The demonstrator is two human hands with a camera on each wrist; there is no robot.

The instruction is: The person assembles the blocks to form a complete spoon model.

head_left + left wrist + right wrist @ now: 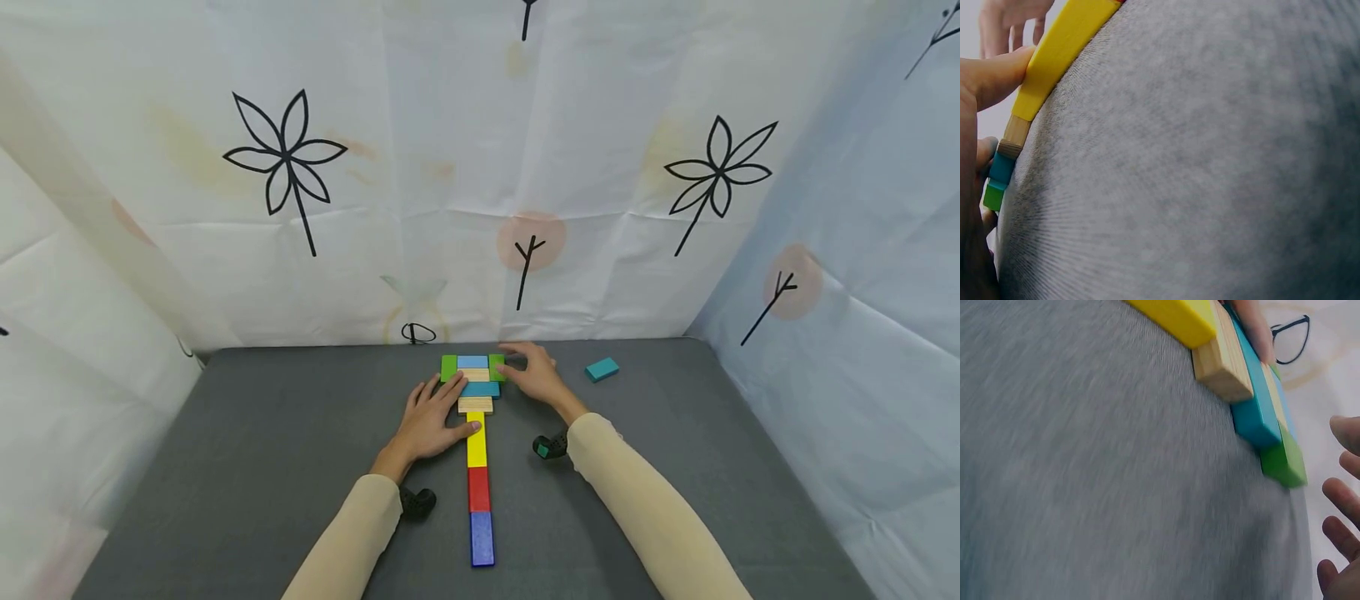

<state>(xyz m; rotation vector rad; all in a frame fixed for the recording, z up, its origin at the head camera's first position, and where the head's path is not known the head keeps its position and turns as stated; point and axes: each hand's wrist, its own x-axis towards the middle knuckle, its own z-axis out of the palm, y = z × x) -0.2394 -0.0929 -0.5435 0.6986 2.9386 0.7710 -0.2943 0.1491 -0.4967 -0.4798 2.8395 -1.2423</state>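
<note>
Flat coloured blocks lie joined in a long shape on the grey table. Its stem is a yellow block [477, 442], a red block [478, 489] and a blue block [482, 539]. Above it come a wooden block [476, 406], a teal block [483, 389] and another wooden block [476, 375]. At the top, a light blue block [472, 362] lies between two green blocks. My left hand [431, 423] rests spread on the shape, its thumb touching the yellow block. My right hand [1344, 512], fingers parted, is beside the right green block [1285, 459], holding nothing.
A loose teal block [602, 369] lies to the right of my right hand, near the table's back. A patterned white cloth [450, 167] hangs behind the grey table [300, 467] and along both sides. A dark wrist device shows under each forearm.
</note>
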